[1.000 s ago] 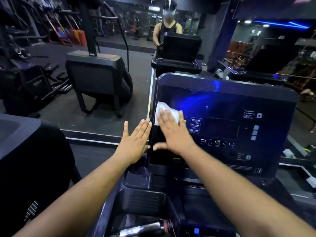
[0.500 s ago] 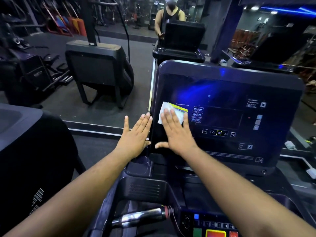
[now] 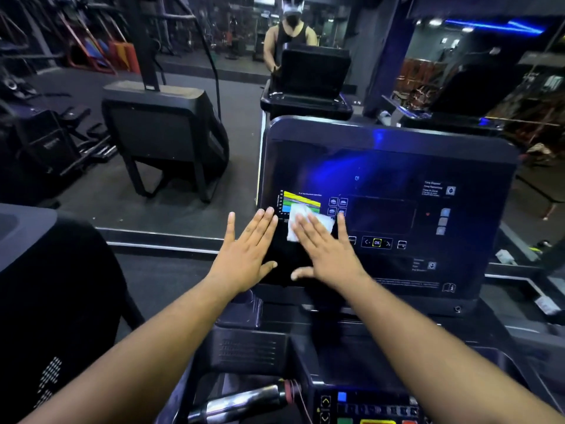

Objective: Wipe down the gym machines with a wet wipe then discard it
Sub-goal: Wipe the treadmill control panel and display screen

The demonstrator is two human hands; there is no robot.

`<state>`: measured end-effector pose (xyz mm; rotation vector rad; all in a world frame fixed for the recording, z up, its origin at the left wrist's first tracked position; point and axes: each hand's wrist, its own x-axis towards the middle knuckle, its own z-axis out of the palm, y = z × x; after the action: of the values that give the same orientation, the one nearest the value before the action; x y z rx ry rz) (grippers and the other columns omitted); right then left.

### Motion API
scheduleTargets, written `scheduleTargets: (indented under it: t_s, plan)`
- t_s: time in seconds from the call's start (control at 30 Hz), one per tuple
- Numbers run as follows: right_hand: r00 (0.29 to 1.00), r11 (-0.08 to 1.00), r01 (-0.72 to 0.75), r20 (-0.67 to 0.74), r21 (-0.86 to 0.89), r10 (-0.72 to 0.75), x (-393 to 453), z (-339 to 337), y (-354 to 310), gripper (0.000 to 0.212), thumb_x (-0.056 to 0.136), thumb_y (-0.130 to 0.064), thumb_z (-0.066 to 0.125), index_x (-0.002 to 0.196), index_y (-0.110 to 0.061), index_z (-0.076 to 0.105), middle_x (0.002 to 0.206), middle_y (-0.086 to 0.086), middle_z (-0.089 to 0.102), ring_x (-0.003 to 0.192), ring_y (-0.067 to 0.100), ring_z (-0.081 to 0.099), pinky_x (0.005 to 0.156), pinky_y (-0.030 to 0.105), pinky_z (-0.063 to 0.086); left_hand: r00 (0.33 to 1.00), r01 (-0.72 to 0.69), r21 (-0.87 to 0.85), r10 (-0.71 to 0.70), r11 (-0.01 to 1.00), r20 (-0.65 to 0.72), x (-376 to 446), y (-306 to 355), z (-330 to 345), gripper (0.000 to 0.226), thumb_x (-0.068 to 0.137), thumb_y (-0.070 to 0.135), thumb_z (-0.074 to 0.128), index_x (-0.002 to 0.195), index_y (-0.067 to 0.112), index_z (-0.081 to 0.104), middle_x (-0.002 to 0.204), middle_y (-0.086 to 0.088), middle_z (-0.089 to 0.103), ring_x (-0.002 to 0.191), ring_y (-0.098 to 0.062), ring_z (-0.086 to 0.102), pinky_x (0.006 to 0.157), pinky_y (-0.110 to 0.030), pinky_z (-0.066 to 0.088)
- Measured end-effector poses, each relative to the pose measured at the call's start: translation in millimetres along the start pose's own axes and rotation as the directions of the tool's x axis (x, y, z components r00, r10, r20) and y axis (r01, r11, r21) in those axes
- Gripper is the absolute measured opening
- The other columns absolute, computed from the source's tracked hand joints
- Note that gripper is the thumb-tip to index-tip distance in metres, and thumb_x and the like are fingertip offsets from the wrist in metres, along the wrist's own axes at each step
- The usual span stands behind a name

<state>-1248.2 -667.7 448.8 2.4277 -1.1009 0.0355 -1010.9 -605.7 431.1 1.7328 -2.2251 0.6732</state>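
- Dark gym floor and a wall mirror (image 3: 183,56) lie beyond both hands, and a person shows in the mirror glass.
- Right hand (image 3: 321,249) lies flat on the treadmill console (image 3: 397,166), fingers straight and spread, pressing a white wipe (image 3: 308,218) against the screen.
- Wipe sits under the right fingertips and sticks out past them, over a coloured chart (image 3: 298,198).
- Left hand (image 3: 247,252) is flat and open, holding nothing, its fingertips at the console's left edge, just left of the wipe.
- A metal handlebar (image 3: 244,402) lies below the forearms.
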Motion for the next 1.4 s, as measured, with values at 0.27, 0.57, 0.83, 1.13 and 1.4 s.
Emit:
scheduleTargets:
  t_s: [0.27, 0.57, 0.83, 1.13, 1.4]
  plan:
    - [0.962, 0.965, -0.231, -0.119, 0.121, 0.245, 51, -49, 40, 0.121, 0.073, -0.094, 0.011, 0.162, -0.014, -0.008, 0.167, 0.003, -0.021, 0.156, 0.021, -0.012, 0.115, 0.07, -0.011, 0.999, 0.04, 0.042, -0.04, 0.998, 0.001, 39, -2, -18, 0.108, 0.093, 0.068, 0.048, 0.161, 0.01, -0.011, 0.17, -0.005, -0.016, 0.157, -0.018, -0.01, 0.121, -0.067, -0.003]
    - [0.963, 0.983, 0.156, 0.208, 0.094, -0.172, -82, 63, -18, 0.123, 0.072, -0.096, 0.028, 0.161, -0.011, 0.018, 0.17, 0.005, 0.008, 0.157, 0.023, 0.009, 0.118, 0.07, 0.001, 0.999, -0.01, 0.069, 0.012, 0.998, -0.035, 32, 3, -10, 0.097, 0.094, 0.061, 0.052, 0.163, 0.008, 0.008, 0.171, -0.006, -0.003, 0.158, -0.02, 0.0, 0.122, -0.066, 0.0]
    - [0.988, 0.989, -0.142, -0.048, 0.052, 0.145, -4, -21, 91, 0.121, 0.073, -0.094, 0.026, 0.162, -0.014, 0.015, 0.169, 0.003, 0.005, 0.156, 0.018, 0.01, 0.115, 0.076, 0.006, 0.997, -0.06, 0.07, 0.063, 0.996, -0.047, 63, 20, -19, 0.094, 0.097, 0.062, 0.045, 0.163, 0.01, 0.003, 0.171, -0.006, -0.005, 0.158, -0.02, -0.003, 0.124, -0.061, -0.003]
    - [0.969, 0.955, -0.237, -0.024, 0.176, 0.245, -3, -24, 82, 0.133, 0.068, -0.099, 0.026, 0.162, -0.009, -0.003, 0.169, 0.01, -0.014, 0.156, 0.026, -0.011, 0.116, 0.075, 0.0, 0.994, -0.069, 0.068, 0.075, 0.995, -0.083, 82, 30, -23, 0.094, 0.096, 0.06, 0.049, 0.163, 0.01, 0.006, 0.171, -0.007, -0.003, 0.158, -0.021, 0.001, 0.125, -0.057, -0.001]
    - [0.949, 0.99, 0.105, 0.289, 0.09, -0.127, -111, 66, 36, 0.122, 0.071, -0.097, 0.026, 0.161, -0.014, 0.022, 0.17, 0.004, 0.012, 0.156, 0.021, 0.011, 0.116, 0.071, 0.011, 0.99, -0.12, 0.069, 0.125, 0.99, -0.072, 73, 42, -14, 0.091, 0.097, 0.059, 0.049, 0.163, 0.009, 0.01, 0.171, -0.008, 0.001, 0.158, -0.023, 0.002, 0.125, -0.058, 0.008]
